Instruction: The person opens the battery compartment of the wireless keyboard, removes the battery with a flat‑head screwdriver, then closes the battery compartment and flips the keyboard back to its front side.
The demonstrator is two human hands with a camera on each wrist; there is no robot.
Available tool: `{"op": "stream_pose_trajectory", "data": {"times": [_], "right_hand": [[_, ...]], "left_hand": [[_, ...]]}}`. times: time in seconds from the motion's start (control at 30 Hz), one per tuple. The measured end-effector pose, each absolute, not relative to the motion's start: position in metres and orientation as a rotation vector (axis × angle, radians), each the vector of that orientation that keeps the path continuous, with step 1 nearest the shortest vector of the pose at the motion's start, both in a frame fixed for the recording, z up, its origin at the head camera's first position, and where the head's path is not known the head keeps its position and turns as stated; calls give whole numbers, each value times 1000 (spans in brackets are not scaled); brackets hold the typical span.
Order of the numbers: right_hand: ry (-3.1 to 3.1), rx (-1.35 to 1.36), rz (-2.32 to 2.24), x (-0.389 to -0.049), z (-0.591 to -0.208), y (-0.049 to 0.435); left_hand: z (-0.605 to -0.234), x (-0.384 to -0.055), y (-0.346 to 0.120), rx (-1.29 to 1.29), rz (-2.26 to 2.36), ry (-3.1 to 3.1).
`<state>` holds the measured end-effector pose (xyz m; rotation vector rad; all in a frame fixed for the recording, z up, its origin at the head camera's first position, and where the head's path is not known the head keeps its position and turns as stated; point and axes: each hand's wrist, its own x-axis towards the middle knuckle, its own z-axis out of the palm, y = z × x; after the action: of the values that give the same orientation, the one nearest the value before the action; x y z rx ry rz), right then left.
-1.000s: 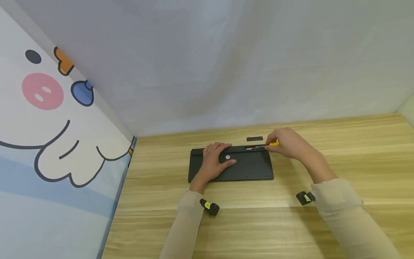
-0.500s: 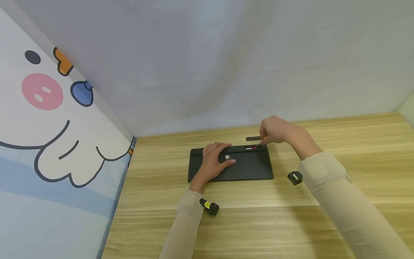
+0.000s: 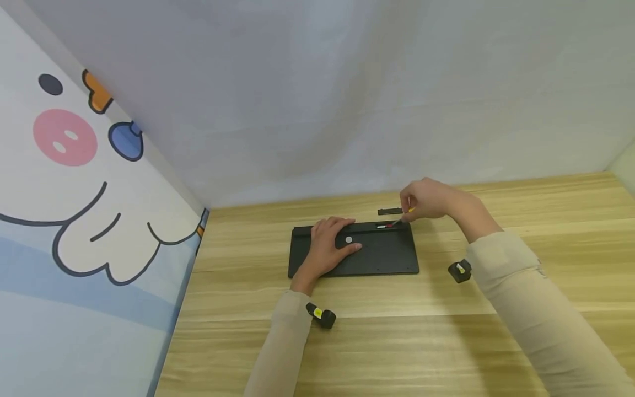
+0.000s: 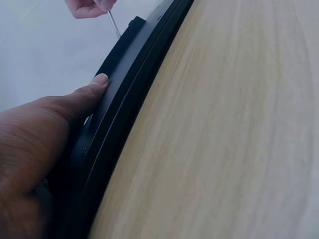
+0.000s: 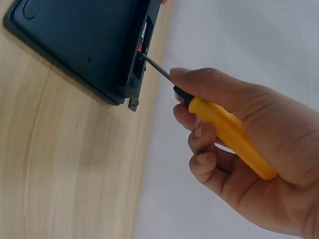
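Note:
A black keyboard lies underside up on the table, with a narrow battery compartment uncovered along its far edge. Inside that compartment is a battery, part silver and part red. My left hand rests on the keyboard's left half, fingers and thumb spread. My right hand grips a screwdriver by its yellow handle, thumb along the neck. The metal shaft slants down into the compartment, its tip by the red end of the battery; whether they touch is hard to tell. Only a bit of handle shows in the head view.
Just behind the keyboard lies a small black battery cover. The wood-grain table meets a pale wall at the back. A panel with cartoon drawings stands at the left.
My right hand has gone up and leftward, and the screwdriver is held more steeply, its tip remaining at the compartment. The left hand and keyboard stay in place.

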<state>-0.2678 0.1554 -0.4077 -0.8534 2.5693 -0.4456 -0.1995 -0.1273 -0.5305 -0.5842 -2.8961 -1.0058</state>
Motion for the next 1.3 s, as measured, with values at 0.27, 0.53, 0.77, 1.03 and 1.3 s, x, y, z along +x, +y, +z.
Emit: {"op": "stream_pose_trajectory", "data": {"times": [0.27,0.53,0.77,1.03,1.3], "right_hand": [[2553,-864,-593,-268,-421,165],[2523,-854,-814,-266,-438,181],[2469,-743,-1009,-260,-464,197],[2459,-712,-1090,-255,-475,205],[2564,-820,-929,-256,-460,198]], "left_hand": [[-532,-198,-129,-565,-989,-2904],[-532,-197,-126,-565,-982,-2897],[-532,-197,-124,-563,-986,-2897],[-535,-197,-121,-567,-977,-2904],[-533,-197,-120,-576,-974,-2896]]}}
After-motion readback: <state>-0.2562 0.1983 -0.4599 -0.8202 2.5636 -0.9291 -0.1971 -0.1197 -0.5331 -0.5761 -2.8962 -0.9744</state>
